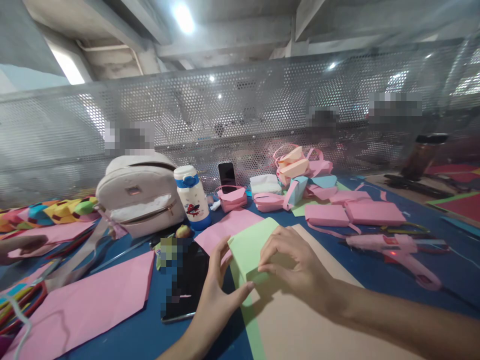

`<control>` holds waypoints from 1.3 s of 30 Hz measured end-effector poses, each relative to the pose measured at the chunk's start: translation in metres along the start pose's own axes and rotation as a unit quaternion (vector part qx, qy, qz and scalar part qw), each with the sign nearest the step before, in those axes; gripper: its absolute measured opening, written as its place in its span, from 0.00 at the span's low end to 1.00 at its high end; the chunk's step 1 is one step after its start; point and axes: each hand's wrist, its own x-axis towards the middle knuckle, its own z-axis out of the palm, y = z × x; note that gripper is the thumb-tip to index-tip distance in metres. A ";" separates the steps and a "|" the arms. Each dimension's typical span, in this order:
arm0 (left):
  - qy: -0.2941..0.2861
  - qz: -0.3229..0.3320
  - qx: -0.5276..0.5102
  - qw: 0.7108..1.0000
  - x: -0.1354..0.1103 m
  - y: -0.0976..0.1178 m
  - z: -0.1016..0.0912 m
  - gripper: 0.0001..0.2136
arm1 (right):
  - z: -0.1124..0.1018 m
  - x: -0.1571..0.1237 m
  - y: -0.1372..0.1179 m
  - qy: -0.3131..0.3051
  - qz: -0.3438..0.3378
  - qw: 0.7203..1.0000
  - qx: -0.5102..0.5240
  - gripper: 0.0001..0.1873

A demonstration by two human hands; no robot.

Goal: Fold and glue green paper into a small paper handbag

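A light green folded paper piece (251, 245) is between my hands, above the peach paper sheet (300, 320). My left hand (221, 287) grips its left side, with fingers at the far left edge and the thumb at the near corner. My right hand (294, 260) is closed in a pinch at the near right edge of the green paper; its fingertips partly cover that edge. A green strip (253, 320) shows along the left side of the peach sheet. Pink paper (228, 225) lies just behind the green piece.
A pink glue gun (397, 250) with a lit red light lies right, near pink paper boxes (375, 212). A bottle (192, 197), white backpack (138, 195) and dark tablet-like device (187, 285) stand or lie left. Another person's hand (22, 245) is far left. A perforated metal panel (225, 115) rises behind.
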 end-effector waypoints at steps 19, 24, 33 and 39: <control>0.002 0.007 -0.007 1.000 0.000 -0.001 0.001 0.37 | -0.004 0.001 0.002 -0.010 -0.024 0.999 -0.020 0.09; 0.000 0.009 -0.009 1.000 0.001 -0.001 0.000 0.36 | -0.002 0.002 0.001 -0.018 0.010 1.000 -0.002 0.11; -0.001 0.007 -0.011 1.000 0.000 -0.004 0.000 0.37 | -0.002 0.004 -0.001 -0.015 0.071 0.996 0.055 0.16; -0.002 0.013 -0.009 1.000 0.001 -0.005 -0.001 0.37 | -0.002 0.005 0.002 0.005 0.089 0.993 0.072 0.16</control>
